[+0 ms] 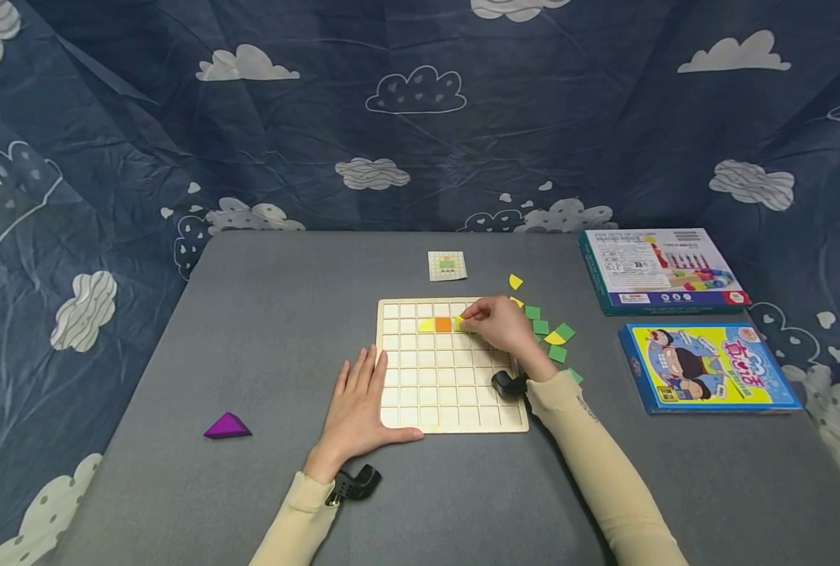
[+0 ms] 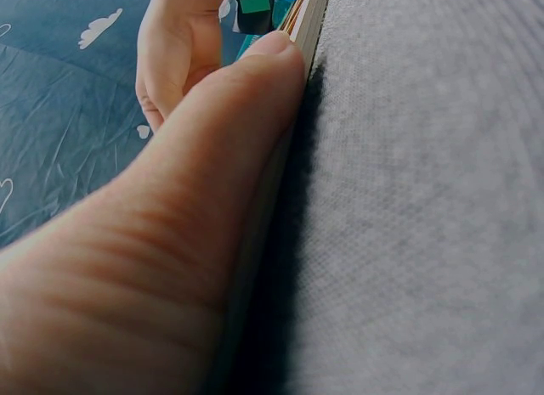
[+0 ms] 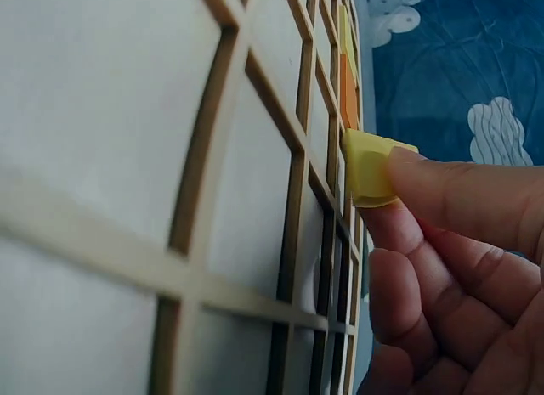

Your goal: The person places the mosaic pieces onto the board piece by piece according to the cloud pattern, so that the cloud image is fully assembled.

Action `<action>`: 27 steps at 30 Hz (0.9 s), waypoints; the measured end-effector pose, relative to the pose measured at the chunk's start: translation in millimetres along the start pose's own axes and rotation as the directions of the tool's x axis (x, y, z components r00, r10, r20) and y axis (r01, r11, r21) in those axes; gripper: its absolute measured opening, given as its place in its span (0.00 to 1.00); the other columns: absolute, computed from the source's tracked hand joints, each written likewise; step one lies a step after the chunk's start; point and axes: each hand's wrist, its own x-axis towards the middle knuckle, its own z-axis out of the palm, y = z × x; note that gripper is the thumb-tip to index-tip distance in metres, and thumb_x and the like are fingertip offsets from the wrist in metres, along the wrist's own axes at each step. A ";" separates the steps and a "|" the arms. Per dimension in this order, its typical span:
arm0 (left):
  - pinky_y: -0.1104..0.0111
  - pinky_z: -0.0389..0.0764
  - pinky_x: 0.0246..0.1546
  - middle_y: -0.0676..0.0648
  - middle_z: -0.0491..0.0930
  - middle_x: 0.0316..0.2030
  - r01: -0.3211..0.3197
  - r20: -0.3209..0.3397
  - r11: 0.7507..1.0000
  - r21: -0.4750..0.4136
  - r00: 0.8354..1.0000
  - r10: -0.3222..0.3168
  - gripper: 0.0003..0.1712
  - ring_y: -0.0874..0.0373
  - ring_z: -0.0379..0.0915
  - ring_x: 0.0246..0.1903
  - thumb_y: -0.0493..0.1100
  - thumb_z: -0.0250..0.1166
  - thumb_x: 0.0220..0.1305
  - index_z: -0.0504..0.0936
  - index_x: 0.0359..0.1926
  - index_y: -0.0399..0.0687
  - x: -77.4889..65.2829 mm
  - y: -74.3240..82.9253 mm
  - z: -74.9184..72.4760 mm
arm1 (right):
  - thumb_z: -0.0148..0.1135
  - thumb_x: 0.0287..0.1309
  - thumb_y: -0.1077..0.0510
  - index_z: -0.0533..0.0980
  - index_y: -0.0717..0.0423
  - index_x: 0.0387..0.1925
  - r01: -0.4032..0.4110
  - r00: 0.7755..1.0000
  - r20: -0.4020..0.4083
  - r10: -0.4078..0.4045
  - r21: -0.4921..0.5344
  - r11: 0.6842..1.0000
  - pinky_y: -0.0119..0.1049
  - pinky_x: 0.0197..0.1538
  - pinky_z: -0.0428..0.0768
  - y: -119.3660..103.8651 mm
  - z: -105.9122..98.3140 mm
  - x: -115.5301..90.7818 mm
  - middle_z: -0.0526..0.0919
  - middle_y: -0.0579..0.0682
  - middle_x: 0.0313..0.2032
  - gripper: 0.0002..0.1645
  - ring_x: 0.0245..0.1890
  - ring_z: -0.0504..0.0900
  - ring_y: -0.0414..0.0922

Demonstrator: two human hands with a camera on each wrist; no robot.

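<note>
A wooden grid board lies flat on the grey table. In its second row from the far edge sit a yellow piece and, beside it, an orange square tile. My right hand pinches another yellow piece between thumb and fingers, its edge right at a cell just right of the orange tile. At the board's near left corner rests my left hand, fingers straight along the left side and thumb along the front edge.
Green tiles and several yellow pieces lie loose to the board's right. A small pattern card is behind it. Two boxes, one white-topped and one blue and yellow, stand at right. A purple wedge sits far left.
</note>
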 end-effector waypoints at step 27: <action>0.54 0.35 0.68 0.38 0.44 0.72 -0.011 -0.019 1.000 0.017 1.000 0.012 0.76 0.48 0.32 0.72 0.86 0.55 0.36 0.45 0.74 0.38 0.0 0.2 1.4 | 0.69 0.54 0.56 0.86 0.54 0.33 -0.014 1.000 -0.001 0.014 -0.117 0.993 0.40 0.32 0.75 -2.6 5.0 4.5 0.85 0.48 0.31 0.07 0.30 0.79 0.46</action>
